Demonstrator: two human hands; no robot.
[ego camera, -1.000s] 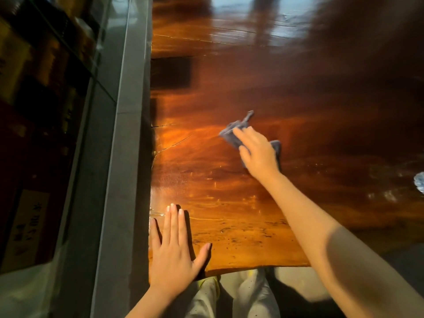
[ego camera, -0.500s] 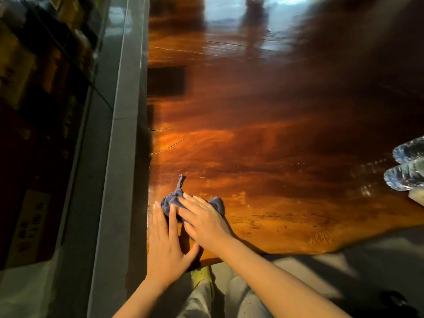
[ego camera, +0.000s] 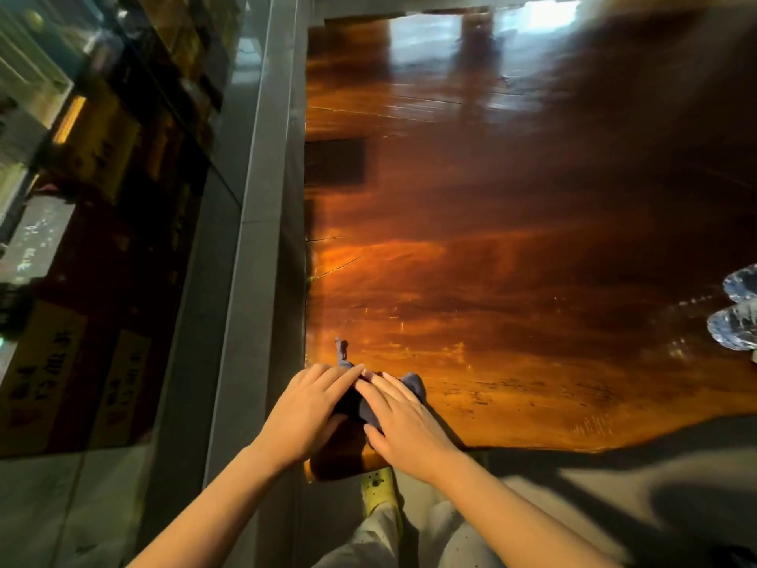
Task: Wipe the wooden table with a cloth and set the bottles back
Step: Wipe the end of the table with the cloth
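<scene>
Down at the near left corner of the glossy wooden surface [ego camera: 512, 248], both hands rest on the blue-grey cloth [ego camera: 413, 385]. Left hand [ego camera: 305, 412] and right hand [ego camera: 403, 422] lie palm down with fingers stretched nearly flat and tips meeting over the cloth, pressing rather than gripping it, as far as the blur allows. One twisted end of the cloth pokes out beyond the fingertips. Two clear plastic bottles [ego camera: 733, 327] show partly at the right edge, well apart from the hands.
</scene>
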